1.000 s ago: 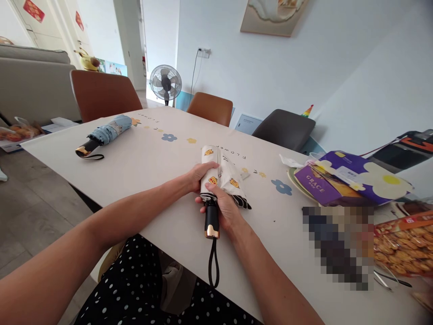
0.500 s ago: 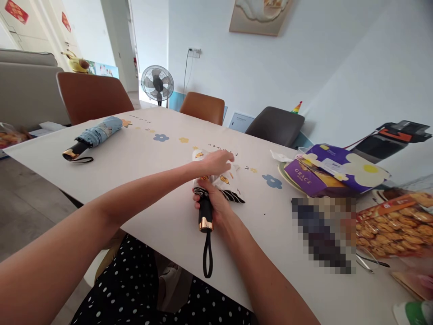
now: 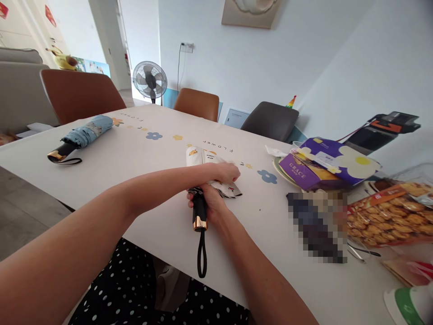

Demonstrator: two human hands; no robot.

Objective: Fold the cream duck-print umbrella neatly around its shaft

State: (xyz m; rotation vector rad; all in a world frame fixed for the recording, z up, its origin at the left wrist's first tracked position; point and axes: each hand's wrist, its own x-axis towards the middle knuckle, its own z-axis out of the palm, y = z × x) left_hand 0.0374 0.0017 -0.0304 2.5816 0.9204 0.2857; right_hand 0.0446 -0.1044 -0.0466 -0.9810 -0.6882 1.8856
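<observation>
A folding umbrella (image 3: 199,211) lies on the table, its black and gold handle and wrist loop towards me. Its white canopy (image 3: 193,156) has small orange prints and spreads loosely to the right. Wrapped round the umbrella just above the handle is my right hand (image 3: 210,201), closed. My left arm crosses over it, and my left hand (image 3: 230,173) is closed on the right part of the canopy fabric; its fingertips are partly hidden. A second folding umbrella (image 3: 88,131), light blue and rolled up, rests at the left of the table.
At the right are a purple box (image 3: 318,164) on a plate, a dark bottle (image 3: 380,135), a pack of cookies (image 3: 392,219), a blurred-out patch and a white and green object (image 3: 406,304). Chairs (image 3: 198,104) and a fan (image 3: 149,80) stand beyond the table (image 3: 135,180).
My left hand has moved right and slightly down across the canopy, its fingers now curled in. The right hand keeps its hold near the handle. The view has shifted slightly.
</observation>
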